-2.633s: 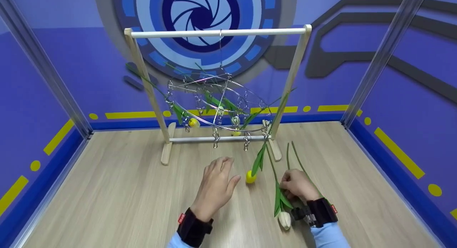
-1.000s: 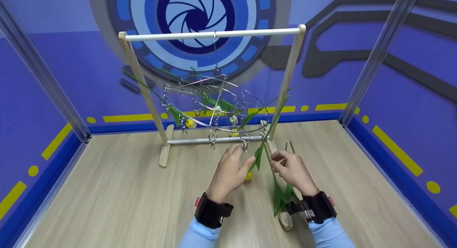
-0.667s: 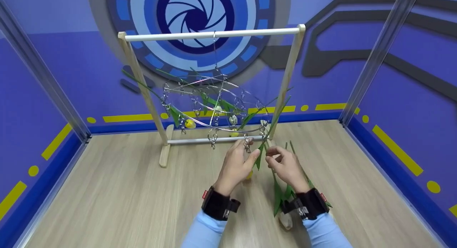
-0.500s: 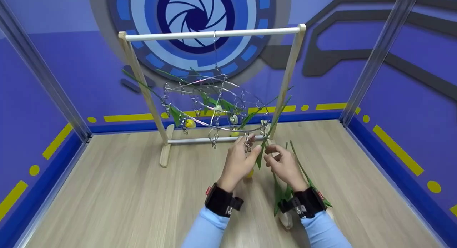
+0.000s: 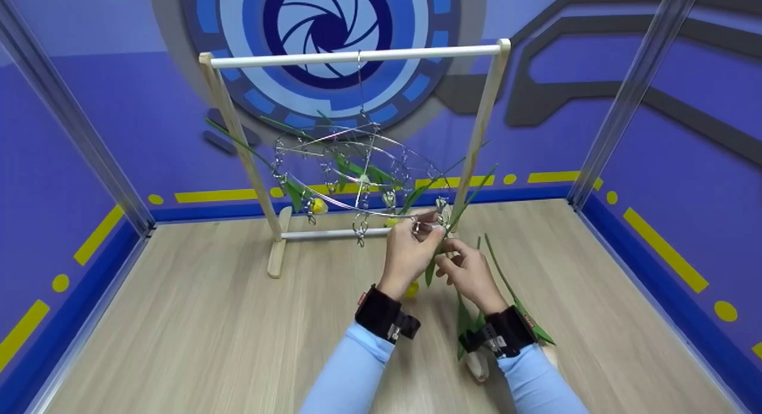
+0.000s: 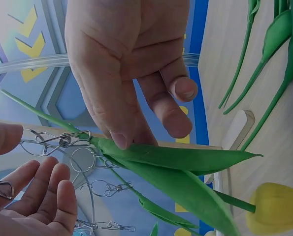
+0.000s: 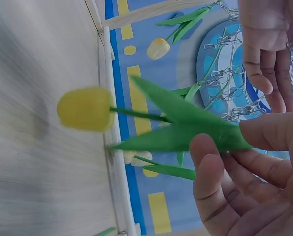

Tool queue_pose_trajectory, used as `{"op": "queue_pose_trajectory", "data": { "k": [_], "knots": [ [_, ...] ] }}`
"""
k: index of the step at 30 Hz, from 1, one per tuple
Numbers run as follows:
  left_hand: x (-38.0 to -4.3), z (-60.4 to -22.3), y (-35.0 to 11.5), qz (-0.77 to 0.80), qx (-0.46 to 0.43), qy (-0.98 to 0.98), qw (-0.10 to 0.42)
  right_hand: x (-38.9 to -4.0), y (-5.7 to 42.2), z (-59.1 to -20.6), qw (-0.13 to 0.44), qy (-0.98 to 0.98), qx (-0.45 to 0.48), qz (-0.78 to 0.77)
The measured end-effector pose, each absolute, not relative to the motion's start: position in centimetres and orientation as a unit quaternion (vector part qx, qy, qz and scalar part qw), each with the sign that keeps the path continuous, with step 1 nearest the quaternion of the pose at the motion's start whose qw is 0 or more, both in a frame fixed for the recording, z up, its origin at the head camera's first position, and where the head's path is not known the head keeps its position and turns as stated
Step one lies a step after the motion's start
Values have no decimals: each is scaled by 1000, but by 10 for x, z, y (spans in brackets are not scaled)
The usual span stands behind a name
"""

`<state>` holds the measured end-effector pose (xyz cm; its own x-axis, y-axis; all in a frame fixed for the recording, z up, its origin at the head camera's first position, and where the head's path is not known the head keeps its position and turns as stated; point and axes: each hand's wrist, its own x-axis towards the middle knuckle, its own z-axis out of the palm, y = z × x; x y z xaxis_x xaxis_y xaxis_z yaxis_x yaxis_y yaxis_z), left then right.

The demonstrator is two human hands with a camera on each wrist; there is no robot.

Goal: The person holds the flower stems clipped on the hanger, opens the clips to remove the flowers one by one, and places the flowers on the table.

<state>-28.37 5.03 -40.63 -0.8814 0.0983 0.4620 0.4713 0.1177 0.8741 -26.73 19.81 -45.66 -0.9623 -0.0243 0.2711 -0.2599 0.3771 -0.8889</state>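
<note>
A yellow tulip (image 7: pixel 84 109) hangs bloom down at the right front of the wire clip hanger (image 5: pixel 369 212). My right hand (image 5: pixel 473 277) pinches its green stem and leaf base between thumb and fingers. A wire clip (image 6: pixel 62 141) sits at the stem, just above the leaves. Close by that clip is my left hand (image 5: pixel 408 259), its thumb and fingers spread a little apart around it. The thumb tip looks near or touching the clip; I cannot tell which. Another clip dangles in front of the left palm.
A wooden stand (image 5: pixel 286 61) carries the hanger, where other tulips hang, including a yellow one (image 5: pixel 319 206) at left. White tulips (image 5: pixel 478 367) lie on the wooden table (image 5: pixel 238 330) under my right forearm. Blue walls enclose the sides and back.
My right hand has risen from the tulips on the table to the hanging yellow tulip and taken its stem. The left hand has moved up and right to the clip.
</note>
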Motion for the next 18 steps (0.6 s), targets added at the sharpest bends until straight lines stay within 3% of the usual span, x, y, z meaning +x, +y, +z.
{"op": "queue_pose_trajectory", "data": {
  "k": [18],
  "knots": [
    [-290,-401,52,-620,-211,-737,168,-259,200,-455,113,-837,144,516]
  ]
}}
